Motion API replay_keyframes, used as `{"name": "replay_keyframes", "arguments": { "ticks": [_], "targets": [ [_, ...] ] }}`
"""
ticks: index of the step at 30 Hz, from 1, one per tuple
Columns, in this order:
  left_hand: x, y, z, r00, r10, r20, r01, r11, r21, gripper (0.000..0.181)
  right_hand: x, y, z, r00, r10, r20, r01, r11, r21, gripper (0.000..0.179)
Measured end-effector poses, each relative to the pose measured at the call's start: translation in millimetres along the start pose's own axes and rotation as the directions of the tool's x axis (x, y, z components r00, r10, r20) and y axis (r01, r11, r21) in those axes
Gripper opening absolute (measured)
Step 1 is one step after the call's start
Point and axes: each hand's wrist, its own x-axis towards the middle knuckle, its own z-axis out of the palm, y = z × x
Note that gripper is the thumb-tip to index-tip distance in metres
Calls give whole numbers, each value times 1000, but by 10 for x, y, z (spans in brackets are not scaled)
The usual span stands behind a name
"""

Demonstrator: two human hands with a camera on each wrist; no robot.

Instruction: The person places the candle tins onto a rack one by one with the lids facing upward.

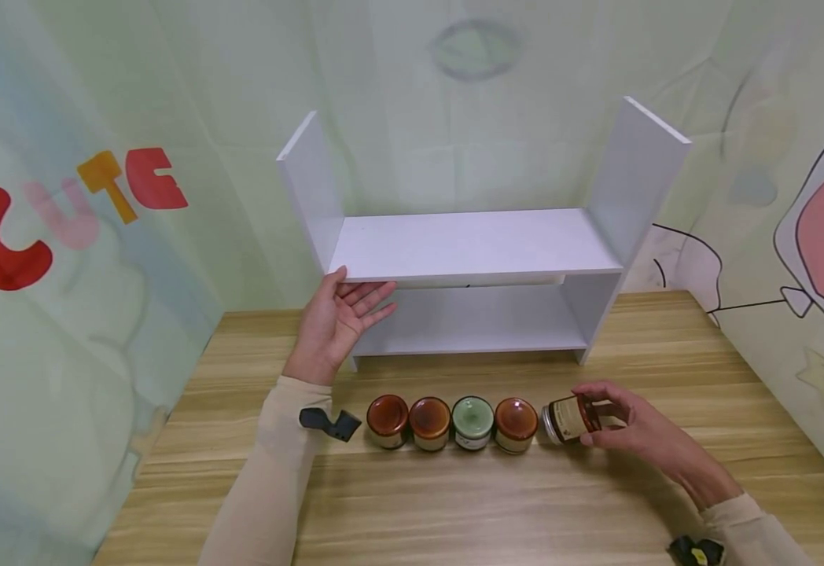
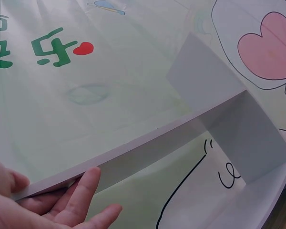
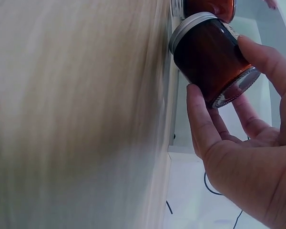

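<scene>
My left hand grips the front edge of a white two-tier shelf at its left end. The thumb lies over the upper board and the fingers are beneath it, as the left wrist view also shows. My right hand holds an amber glass jar between thumb and fingers. This jar has a tan label and a silver lid. It is tilted, lid end to the left and low by the table. Left of it, amber jars and a green jar stand in a row, bases up.
The shelf stands at the back of the wood-grain table, its side panels rising above the upper board. Behind and beside the table hangs a printed cloth backdrop with cartoon letters and a balloon.
</scene>
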Motion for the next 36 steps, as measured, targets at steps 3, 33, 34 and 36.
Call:
{"name": "replay_keyframes", "arguments": {
  "ticks": [3,33,34,36],
  "targets": [
    [-5,0,1,1000,2,5,-2,1000,-2,35,4,20,-1,1000,-1,8,1,1000,4,62],
    [-12,-2,-7,1000,-2,10,2,1000,-1,35,15,36,-75,991,47,125,-54,997,51,66],
    [-11,-1,-7,1000,-1,11,1,1000,-1,35,15,32,-78,991,50,125,-56,997,49,66],
    [-8,0,-7,1000,0,13,0,1000,-1,35,16,27,-82,991,52,123,-58,997,45,67]
  ]
}}
